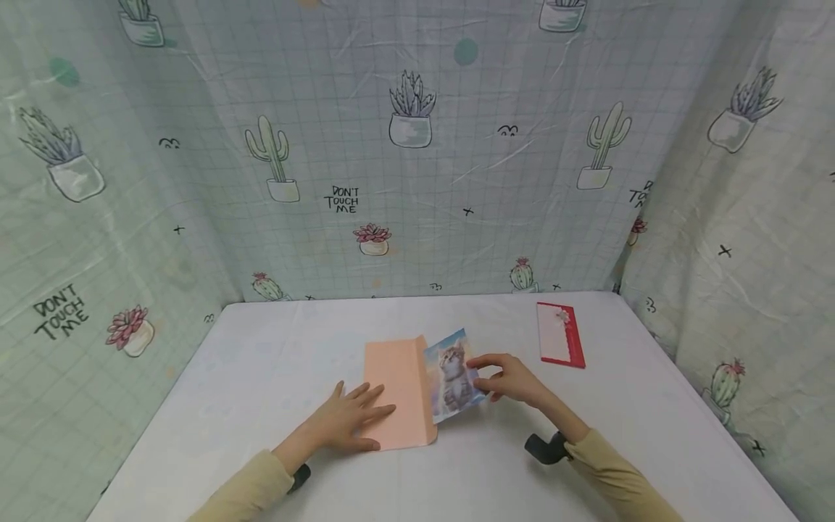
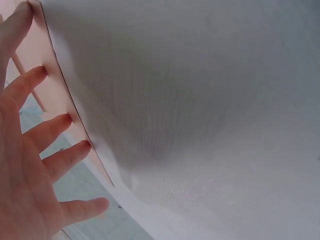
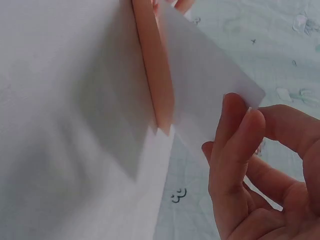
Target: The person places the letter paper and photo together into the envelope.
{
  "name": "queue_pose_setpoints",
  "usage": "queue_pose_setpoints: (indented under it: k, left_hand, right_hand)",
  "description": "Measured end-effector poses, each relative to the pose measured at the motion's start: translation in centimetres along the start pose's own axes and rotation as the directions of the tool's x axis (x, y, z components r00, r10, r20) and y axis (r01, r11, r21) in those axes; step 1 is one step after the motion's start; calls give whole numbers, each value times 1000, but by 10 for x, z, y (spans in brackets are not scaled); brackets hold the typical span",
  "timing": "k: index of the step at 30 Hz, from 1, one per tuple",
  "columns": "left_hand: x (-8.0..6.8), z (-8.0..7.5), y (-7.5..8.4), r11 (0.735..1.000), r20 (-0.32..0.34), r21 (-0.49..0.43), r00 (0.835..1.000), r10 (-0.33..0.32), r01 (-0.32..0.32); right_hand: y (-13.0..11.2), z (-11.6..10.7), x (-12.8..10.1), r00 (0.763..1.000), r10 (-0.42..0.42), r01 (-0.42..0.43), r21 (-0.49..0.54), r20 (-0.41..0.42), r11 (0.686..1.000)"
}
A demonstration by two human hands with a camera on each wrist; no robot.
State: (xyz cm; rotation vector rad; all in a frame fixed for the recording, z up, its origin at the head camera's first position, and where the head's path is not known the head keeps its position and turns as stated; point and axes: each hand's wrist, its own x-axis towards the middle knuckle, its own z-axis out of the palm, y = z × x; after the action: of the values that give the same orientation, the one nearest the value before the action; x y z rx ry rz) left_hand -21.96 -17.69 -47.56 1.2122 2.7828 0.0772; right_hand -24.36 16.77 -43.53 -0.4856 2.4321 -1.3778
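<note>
A peach envelope [image 1: 396, 377] lies on the white table with its flap opened out to the right. Fingers spread, my left hand [image 1: 349, 419] rests on the envelope's left side; the left wrist view shows the fingertips on the envelope [image 2: 55, 90] near its edge. My right hand [image 1: 512, 380] pinches a kitten picture card [image 1: 453, 380] by its right edge. The card is tilted, its left edge at the envelope's flap. In the right wrist view, the card's plain pale back [image 3: 210, 70] faces the camera; whether its edge is inside the envelope cannot be told.
Toward the back right of the table [image 1: 293, 355] lies a red and pale pink card or envelope [image 1: 561, 335] with a flower decoration. A cactus-print cloth [image 1: 470, 174] hangs behind and on both sides. Dark wrist devices [image 1: 546, 448] sit beneath the forearms.
</note>
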Motion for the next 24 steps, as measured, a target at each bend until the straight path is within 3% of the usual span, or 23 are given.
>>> queue_pose_setpoints:
  k: [9, 24]
  left_hand:
    - [-1, 0, 1, 1000, -15, -1, 1000, -4, 4]
    - [0, 6, -2, 1000, -24, 11, 1000, -6, 6]
  right_hand:
    - [-12, 9, 14, 1000, -16, 17, -75, 21, 997]
    - [0, 12, 28, 998, 46, -45, -3, 42, 999]
